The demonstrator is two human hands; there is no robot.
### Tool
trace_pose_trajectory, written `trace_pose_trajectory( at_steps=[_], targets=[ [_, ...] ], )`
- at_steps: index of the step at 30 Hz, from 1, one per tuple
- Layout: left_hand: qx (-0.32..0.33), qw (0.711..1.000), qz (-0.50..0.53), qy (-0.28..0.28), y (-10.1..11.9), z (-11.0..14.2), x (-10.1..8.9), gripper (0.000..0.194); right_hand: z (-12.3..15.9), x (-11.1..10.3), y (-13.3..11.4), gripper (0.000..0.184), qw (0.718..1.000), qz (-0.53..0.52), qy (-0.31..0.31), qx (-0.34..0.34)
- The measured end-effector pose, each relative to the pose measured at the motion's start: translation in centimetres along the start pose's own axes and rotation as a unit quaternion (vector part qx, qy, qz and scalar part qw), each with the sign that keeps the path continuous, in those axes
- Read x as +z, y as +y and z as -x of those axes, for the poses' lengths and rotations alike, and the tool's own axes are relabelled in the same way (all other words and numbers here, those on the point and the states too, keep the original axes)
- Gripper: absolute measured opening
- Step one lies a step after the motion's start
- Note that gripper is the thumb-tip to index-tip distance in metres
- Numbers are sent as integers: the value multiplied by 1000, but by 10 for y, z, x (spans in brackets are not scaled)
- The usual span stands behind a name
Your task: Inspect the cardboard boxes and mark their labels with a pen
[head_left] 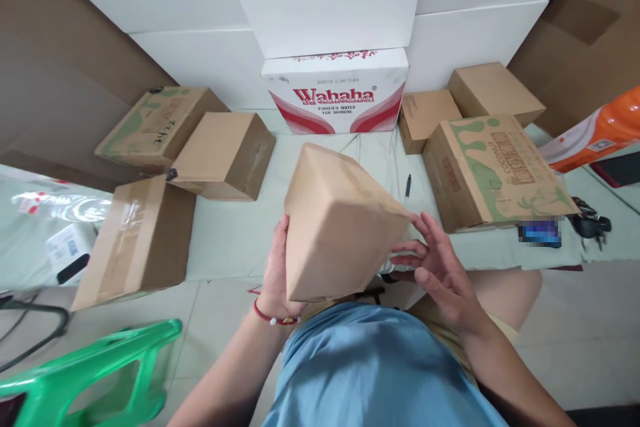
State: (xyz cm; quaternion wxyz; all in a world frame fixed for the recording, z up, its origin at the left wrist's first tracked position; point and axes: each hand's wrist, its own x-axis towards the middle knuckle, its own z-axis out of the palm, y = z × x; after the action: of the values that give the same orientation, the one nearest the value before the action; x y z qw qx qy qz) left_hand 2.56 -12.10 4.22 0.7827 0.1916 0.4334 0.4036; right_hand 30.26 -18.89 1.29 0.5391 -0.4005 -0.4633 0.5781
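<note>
A taped cardboard carton sits at nine o'clock; at seven, the left hand, half open, cups the central plain cardboard box, tilted, apparently bearing its weight, leaving the right hand, at four, loosely spread beside its corner, contact unclear, with the COCONUT-printed carton at three.

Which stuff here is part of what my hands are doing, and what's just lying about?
In use now:
- held cardboard box
- left hand
- right hand

Apparently just lying about:
- pen
- keys
- orange-and-white bottle
- green stool
</note>
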Motion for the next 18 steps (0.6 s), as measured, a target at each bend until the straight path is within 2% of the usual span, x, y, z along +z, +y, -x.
trace_pose_trajectory(
  at_steps=[4, 7, 11, 15, 18],
  targets=[
    [-42, 997, 62, 2, 0, 10, 7, 80, 0, -11, 6, 74, 999, -10, 35, 23],
    [-48, 997, 59, 3, -5, 17, 18, 80, 4, -16, 17, 77, 997, -20, 2, 74],
    [89, 996, 2, 26, -13, 22, 28, 78, 9, -11, 26, 78, 994, -3, -29, 109],
    [173, 978, -104, 55, -20, 21, 16, 76, 6, -2, 21, 63, 990, 4, 26, 142],
    [227, 966, -124, 31, -25, 19, 2, 86, 3, 1, 16, 62, 983, -41, 65, 168]
  ],
)
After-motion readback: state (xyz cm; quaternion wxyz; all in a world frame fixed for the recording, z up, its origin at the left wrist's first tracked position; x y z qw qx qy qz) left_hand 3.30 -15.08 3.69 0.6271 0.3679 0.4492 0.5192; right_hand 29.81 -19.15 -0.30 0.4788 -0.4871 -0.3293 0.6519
